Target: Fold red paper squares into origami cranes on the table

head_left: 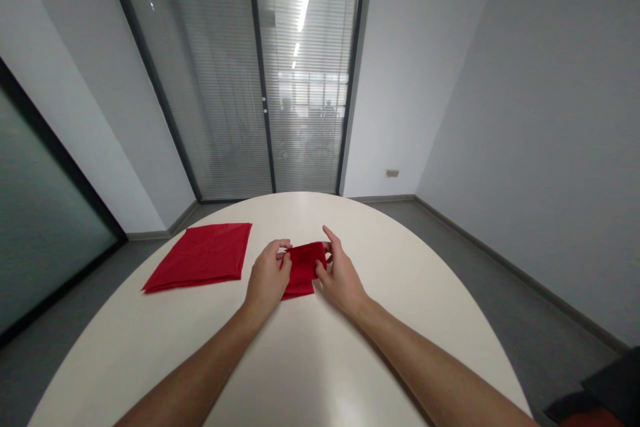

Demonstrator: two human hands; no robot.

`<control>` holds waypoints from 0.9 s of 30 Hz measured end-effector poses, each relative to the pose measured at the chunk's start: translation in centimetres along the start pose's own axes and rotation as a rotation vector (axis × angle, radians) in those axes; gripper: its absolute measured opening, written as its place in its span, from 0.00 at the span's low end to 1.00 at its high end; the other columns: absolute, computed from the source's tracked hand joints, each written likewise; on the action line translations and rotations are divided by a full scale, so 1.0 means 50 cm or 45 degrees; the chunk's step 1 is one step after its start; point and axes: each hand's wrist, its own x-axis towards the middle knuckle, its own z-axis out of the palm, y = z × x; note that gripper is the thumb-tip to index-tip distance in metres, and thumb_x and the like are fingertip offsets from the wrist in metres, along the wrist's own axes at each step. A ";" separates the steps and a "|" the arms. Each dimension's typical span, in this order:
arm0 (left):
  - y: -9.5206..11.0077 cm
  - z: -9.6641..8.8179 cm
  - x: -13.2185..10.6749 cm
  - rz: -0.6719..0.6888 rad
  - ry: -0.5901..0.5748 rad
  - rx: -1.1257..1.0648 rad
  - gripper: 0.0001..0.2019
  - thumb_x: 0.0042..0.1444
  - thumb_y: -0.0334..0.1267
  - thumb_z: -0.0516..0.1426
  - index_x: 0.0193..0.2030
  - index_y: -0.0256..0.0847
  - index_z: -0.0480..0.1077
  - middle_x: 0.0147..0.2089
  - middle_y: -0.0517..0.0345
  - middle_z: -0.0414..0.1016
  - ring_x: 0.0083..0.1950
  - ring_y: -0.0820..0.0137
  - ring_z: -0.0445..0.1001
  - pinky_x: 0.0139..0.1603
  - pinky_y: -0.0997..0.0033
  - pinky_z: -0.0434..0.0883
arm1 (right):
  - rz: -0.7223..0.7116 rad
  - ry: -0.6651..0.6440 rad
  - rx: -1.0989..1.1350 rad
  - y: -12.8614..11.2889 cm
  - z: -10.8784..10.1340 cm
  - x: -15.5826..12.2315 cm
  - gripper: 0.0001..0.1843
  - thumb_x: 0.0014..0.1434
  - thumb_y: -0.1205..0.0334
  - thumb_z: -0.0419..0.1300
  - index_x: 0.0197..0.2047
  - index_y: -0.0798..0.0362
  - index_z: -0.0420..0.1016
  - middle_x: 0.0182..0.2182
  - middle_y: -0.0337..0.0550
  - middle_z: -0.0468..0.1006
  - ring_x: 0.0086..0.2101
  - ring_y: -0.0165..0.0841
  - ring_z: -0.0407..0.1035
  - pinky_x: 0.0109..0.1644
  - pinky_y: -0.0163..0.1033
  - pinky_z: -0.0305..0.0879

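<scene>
A small folded red cloth (303, 269) lies on the round white table (400, 293), between both hands. My left hand (267, 279) pinches the cloth's left edge with thumb and fingers closed on it. My right hand (340, 277) grips the right edge, its index finger stretched out above the cloth. A larger folded red cloth (203, 256) lies flat on the table to the left, apart from my hands.
The table's curved far edge faces a glass door with blinds (265, 80). Grey floor (500, 280) surrounds the table, with white walls to the right. A dark object (607, 387) sits at the bottom right corner.
</scene>
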 end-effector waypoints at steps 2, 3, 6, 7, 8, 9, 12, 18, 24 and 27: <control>0.003 -0.003 -0.002 -0.016 -0.034 0.073 0.13 0.58 0.28 0.54 0.48 0.44 0.70 0.51 0.53 0.78 0.47 0.64 0.78 0.51 0.62 0.74 | -0.027 -0.019 -0.038 -0.004 -0.003 0.000 0.40 0.60 0.72 0.54 0.72 0.48 0.45 0.52 0.50 0.74 0.41 0.35 0.72 0.47 0.44 0.72; 0.004 -0.005 -0.003 -0.030 -0.048 0.114 0.13 0.57 0.28 0.54 0.48 0.45 0.71 0.49 0.54 0.79 0.46 0.64 0.79 0.49 0.63 0.74 | -0.040 -0.029 -0.062 -0.007 -0.004 -0.001 0.40 0.60 0.72 0.54 0.72 0.48 0.46 0.52 0.50 0.74 0.42 0.36 0.72 0.48 0.45 0.71; 0.006 -0.008 -0.001 -0.085 -0.075 0.173 0.11 0.56 0.27 0.54 0.43 0.45 0.72 0.42 0.57 0.81 0.39 0.65 0.78 0.42 0.66 0.73 | -0.055 -0.043 -0.120 -0.014 -0.007 -0.002 0.40 0.60 0.71 0.56 0.72 0.47 0.46 0.53 0.50 0.73 0.47 0.38 0.71 0.52 0.47 0.70; 0.005 -0.008 0.000 -0.096 -0.073 0.160 0.11 0.55 0.27 0.54 0.42 0.44 0.72 0.41 0.58 0.81 0.37 0.66 0.78 0.41 0.67 0.73 | -0.048 -0.049 -0.129 -0.014 -0.008 -0.002 0.40 0.59 0.70 0.56 0.71 0.47 0.47 0.53 0.50 0.73 0.48 0.39 0.70 0.52 0.48 0.69; 0.003 -0.007 0.002 -0.100 -0.067 0.132 0.11 0.55 0.27 0.54 0.41 0.44 0.73 0.40 0.58 0.81 0.36 0.66 0.78 0.41 0.67 0.73 | -0.039 -0.060 -0.132 -0.013 -0.007 -0.002 0.41 0.58 0.70 0.57 0.71 0.47 0.47 0.54 0.51 0.73 0.49 0.40 0.70 0.53 0.49 0.69; -0.001 -0.006 0.004 -0.098 -0.059 0.096 0.11 0.54 0.27 0.54 0.40 0.44 0.73 0.41 0.58 0.81 0.37 0.66 0.78 0.42 0.67 0.73 | -0.033 -0.077 -0.131 -0.011 -0.007 -0.002 0.41 0.58 0.71 0.57 0.71 0.47 0.47 0.55 0.51 0.72 0.49 0.40 0.70 0.53 0.49 0.69; -0.015 -0.002 0.009 -0.082 -0.016 -0.014 0.11 0.54 0.27 0.54 0.40 0.44 0.74 0.43 0.57 0.82 0.43 0.65 0.79 0.48 0.64 0.74 | -0.035 -0.136 -0.142 -0.003 -0.005 -0.004 0.42 0.54 0.75 0.56 0.70 0.46 0.51 0.58 0.49 0.70 0.48 0.37 0.70 0.54 0.47 0.69; -0.033 0.002 0.012 -0.084 0.010 -0.309 0.11 0.53 0.26 0.51 0.37 0.42 0.72 0.48 0.52 0.81 0.52 0.64 0.79 0.55 0.59 0.74 | -0.261 -0.239 -0.174 -0.024 -0.022 -0.009 0.24 0.59 0.64 0.60 0.60 0.49 0.69 0.56 0.48 0.73 0.53 0.41 0.67 0.59 0.49 0.64; -0.014 -0.001 0.008 -0.079 -0.067 -0.488 0.08 0.56 0.30 0.50 0.35 0.41 0.71 0.53 0.48 0.80 0.55 0.62 0.78 0.55 0.58 0.76 | 0.049 -0.013 0.118 -0.006 -0.036 0.013 0.22 0.71 0.47 0.47 0.50 0.49 0.78 0.50 0.49 0.77 0.49 0.39 0.71 0.53 0.47 0.68; 0.000 -0.006 0.004 -0.007 -0.113 -0.479 0.08 0.58 0.32 0.52 0.36 0.41 0.73 0.53 0.48 0.81 0.55 0.62 0.79 0.56 0.57 0.75 | 0.345 0.027 0.372 0.021 -0.036 0.032 0.21 0.65 0.47 0.54 0.52 0.50 0.76 0.51 0.51 0.77 0.41 0.38 0.72 0.41 0.43 0.71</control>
